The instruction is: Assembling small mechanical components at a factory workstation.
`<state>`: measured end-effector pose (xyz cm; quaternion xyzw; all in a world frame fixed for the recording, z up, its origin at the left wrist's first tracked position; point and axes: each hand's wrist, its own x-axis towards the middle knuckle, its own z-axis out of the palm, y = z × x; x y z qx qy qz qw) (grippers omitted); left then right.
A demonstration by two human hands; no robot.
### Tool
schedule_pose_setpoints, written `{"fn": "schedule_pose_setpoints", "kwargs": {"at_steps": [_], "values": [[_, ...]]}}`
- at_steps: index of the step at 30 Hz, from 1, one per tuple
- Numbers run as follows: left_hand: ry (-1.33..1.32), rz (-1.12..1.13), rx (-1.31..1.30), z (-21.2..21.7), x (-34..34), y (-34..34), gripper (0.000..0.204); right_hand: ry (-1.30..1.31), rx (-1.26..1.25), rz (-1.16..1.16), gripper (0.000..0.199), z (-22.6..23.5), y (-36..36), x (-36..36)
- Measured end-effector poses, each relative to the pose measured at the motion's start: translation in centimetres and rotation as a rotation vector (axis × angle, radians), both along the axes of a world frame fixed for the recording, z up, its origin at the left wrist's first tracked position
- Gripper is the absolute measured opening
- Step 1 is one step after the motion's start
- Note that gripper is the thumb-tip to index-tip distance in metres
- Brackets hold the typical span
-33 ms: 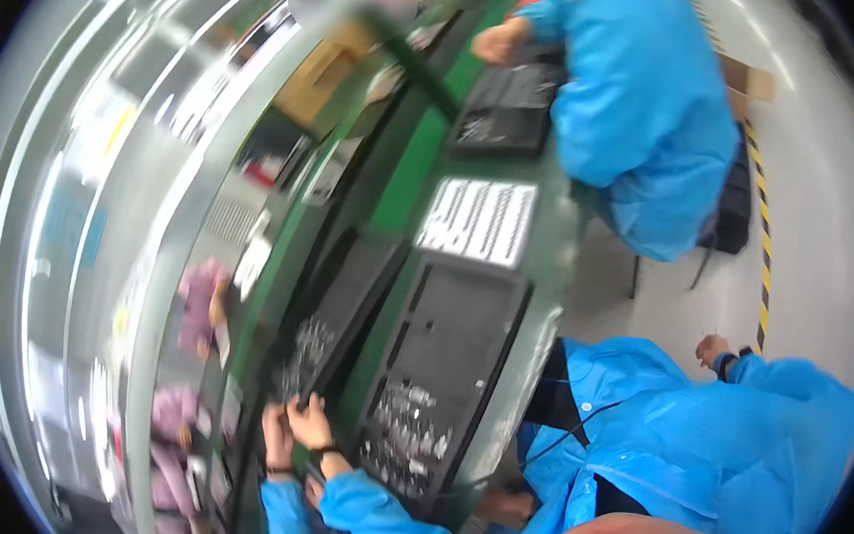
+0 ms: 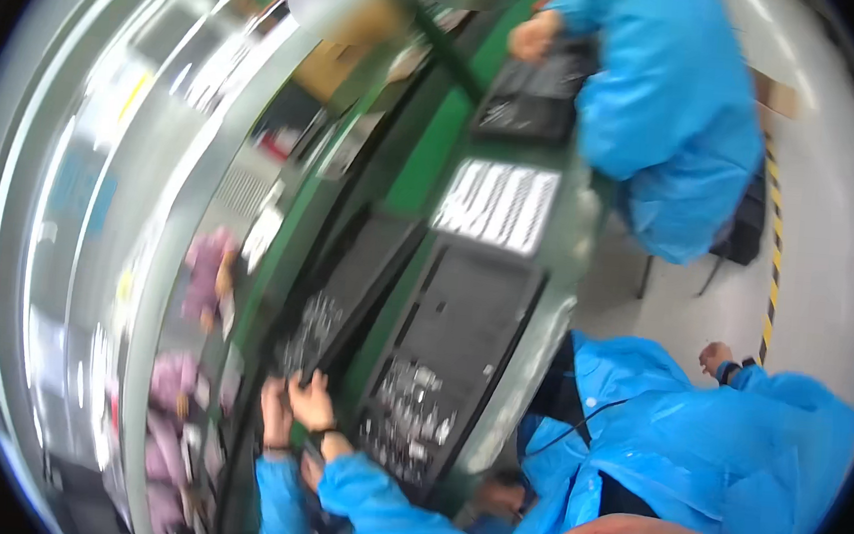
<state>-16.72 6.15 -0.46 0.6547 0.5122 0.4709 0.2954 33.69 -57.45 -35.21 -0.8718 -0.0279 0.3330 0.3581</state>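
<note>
View tilted and blurred. Left hand (image 2: 276, 411) and right hand (image 2: 313, 402) sit close together at the near end of a narrow dark panel (image 2: 345, 291) lying on the green worktop (image 2: 426, 156); fingers curled at its edge, grip too blurred to tell. Larger black panel (image 2: 461, 350) just beside it. Co-worker in blue coat (image 2: 660, 105) farther along. Another blue-sleeved person (image 2: 693, 459) near right.

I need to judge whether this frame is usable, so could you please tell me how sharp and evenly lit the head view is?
Head view: motion blur smears nearly everything; the dark panels and both hands are soft, with no fine detail readable. Fisheye bends the green line edge and shelving on the left into curves. Bright glare washes out the white slatted panel and the shelving; the rim is black.
</note>
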Motion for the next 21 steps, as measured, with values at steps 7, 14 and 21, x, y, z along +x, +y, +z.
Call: {"fn": "schedule_pose_setpoints", "kwargs": {"at_steps": [7,14,21], "values": [[0.364,0.311,0.126,5.2,-0.1,-4.4,0.040,-0.054,0.027,0.103,0.014,-2.8,0.3,2.0],[0.176,0.555,0.176,3.0,-4.1,-5.9,0.050,-0.024,0.074,0.119,0.013,-6.7,-0.3,3.1],[-0.221,0.150,0.341,6.4,8.0,-17.9,0.024,-0.096,0.268,0.330,0.013,-1.5,5.6,1.8]]}}
